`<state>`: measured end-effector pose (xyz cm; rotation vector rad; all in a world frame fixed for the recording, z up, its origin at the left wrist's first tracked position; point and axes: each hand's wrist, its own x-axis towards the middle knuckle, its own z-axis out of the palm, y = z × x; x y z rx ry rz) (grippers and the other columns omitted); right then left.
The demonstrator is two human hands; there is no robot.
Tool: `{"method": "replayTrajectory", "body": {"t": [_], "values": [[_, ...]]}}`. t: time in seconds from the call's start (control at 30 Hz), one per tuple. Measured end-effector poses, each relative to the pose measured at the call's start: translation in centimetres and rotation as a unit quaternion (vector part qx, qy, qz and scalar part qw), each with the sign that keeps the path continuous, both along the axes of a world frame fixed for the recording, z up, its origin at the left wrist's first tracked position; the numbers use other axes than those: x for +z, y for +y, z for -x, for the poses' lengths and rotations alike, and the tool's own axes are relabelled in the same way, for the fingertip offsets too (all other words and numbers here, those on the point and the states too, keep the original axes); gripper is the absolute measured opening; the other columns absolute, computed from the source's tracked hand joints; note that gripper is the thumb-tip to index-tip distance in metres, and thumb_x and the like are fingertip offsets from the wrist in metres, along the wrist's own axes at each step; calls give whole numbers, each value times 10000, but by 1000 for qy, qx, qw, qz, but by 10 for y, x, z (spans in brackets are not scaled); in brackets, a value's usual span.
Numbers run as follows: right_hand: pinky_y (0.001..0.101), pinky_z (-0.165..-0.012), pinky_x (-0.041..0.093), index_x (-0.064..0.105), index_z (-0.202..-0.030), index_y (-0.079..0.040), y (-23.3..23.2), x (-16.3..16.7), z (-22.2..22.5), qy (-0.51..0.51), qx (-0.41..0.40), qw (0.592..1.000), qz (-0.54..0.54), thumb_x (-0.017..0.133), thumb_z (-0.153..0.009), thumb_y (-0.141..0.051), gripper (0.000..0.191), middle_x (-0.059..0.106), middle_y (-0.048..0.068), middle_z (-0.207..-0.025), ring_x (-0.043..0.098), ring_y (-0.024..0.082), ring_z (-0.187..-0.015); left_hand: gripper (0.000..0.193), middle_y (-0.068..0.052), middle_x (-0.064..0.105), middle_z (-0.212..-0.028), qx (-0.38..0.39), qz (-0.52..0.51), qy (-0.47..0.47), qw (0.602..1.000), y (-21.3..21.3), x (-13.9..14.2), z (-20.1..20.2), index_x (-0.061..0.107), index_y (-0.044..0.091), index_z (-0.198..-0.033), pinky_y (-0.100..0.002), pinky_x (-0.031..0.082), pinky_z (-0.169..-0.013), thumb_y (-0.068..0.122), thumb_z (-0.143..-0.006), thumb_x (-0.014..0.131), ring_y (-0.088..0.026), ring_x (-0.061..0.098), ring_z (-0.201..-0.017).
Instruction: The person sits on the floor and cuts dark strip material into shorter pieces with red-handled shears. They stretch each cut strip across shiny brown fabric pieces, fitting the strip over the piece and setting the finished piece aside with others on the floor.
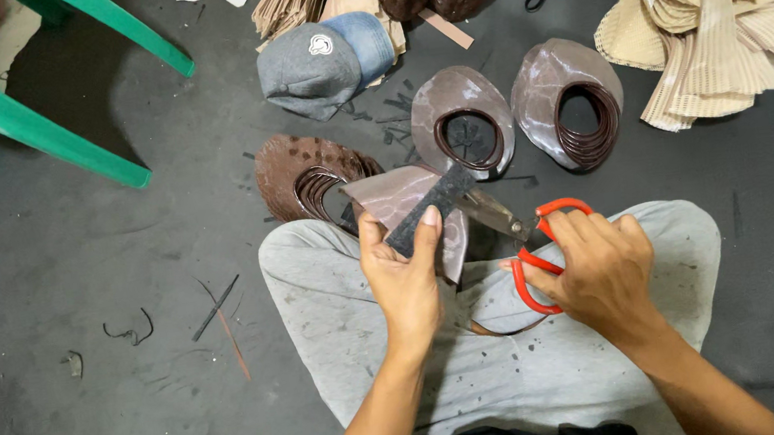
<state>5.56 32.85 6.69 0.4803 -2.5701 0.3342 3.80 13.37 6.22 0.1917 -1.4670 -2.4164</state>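
Work in hand: cutting brown hat-brim pieces with scissors, seated on a dark floor (pixel 71 286).

Left hand (pixel 402 275): closed in a pinch on a brown brim piece (pixel 399 196) and a dark strip (pixel 430 207) laid over it, held above the knees.

Right hand (pixel 600 270): fingers through the red-handled scissors (pixel 526 230), closed around the loops; blades point at the held piece, and how far apart they stand cannot be told.

Done, by the look of it: three stacks of brim pieces with oval centres cut out, namely left stack (pixel 298 174), middle stack (pixel 462 120), right stack (pixel 569 99). Dark offcuts (pixel 393 108) lie between them.

Left: the held piece appears only partly trimmed; further stock is not identifiable.

Containers: none visible; everything lies loose on the floor.

Nearby: grey and blue cap (pixel 324 63), bundled beige pleated material (pixel 716 10), green plastic chair (pixel 9 106).
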Motion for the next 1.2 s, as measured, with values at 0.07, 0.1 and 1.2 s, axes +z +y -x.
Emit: {"method": "replayTrajectory", "body": {"t": [0.07, 0.1, 1.2], "values": [[385, -608, 315, 687, -977, -25, 0, -1, 0, -3, -3, 1000, -7, 880, -630, -492, 613, 642, 63, -772, 546, 249, -632, 338, -68, 685, -1147, -4, 26, -8, 1000, -1, 1, -1, 566, 0, -1254, -279, 528, -941, -2, -949, 712, -127, 650, -1033], [384, -596, 317, 689, -954, -29, 0, -2, 0, -17, -3, 1000, -7, 882, -637, -510, 608, 625, 62, -722, 533, 251, -600, 336, -69, 687, -1145, -3, 27, -16, 1000, -1, 1, -1, 569, -1, -1251, -282, 529, -938, 2, -947, 713, -128, 650, -1030], [369, -588, 439, 701, -936, -82, 58, 69, 17, -112, 102, 981, -125, 801, -590, -642, 665, 636, 58, -744, 610, 246, -648, 284, -64, 714, -1207, -359, 85, 3, 930, -44, 5, 11, 605, -55, -1301, -279, 511, -1010, 2, -1025, 640, -104, 640, -1099]]}}
